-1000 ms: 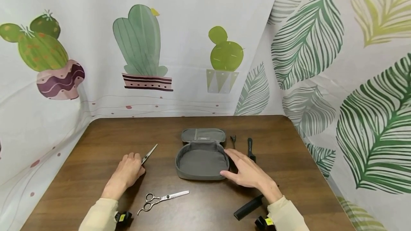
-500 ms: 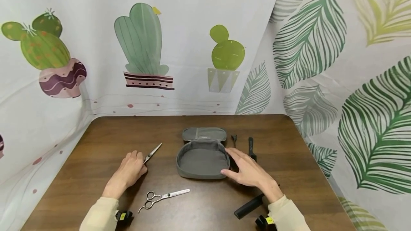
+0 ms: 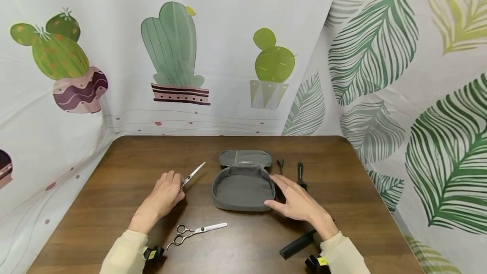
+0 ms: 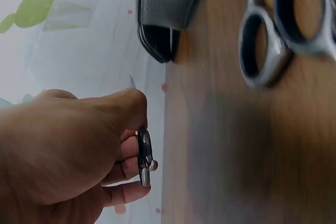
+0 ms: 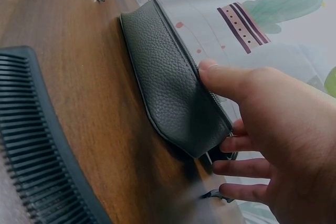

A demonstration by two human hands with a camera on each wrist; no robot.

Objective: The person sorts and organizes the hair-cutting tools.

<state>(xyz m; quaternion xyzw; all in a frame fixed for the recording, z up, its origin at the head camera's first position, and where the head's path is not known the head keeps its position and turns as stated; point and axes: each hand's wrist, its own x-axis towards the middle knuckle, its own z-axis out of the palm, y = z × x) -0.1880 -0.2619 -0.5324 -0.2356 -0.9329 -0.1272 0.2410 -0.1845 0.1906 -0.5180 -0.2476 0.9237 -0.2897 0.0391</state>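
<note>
My left hand grips a pair of scissors by the handles, blades slanting up toward the back right. In the left wrist view the scissors' handle shows between thumb and curled fingers. A grey zip case lies unzipped at the table's middle, its lid folded to the back and its inside bare. My right hand touches the case's right end with thumb at the rim and fingers loosely extended. Nearer me lie thinning scissors, one blade edge toothed.
A black comb lies below my right wrist. Beyond the right hand are a small fork-ended black tool and a dark flat-handled tool, partly hidden. A printed curtain hangs behind the table.
My left hand has moved right and slightly back with the scissors, closer to the case. My right hand stays at the case's end; the whole view has shifted slightly.
</note>
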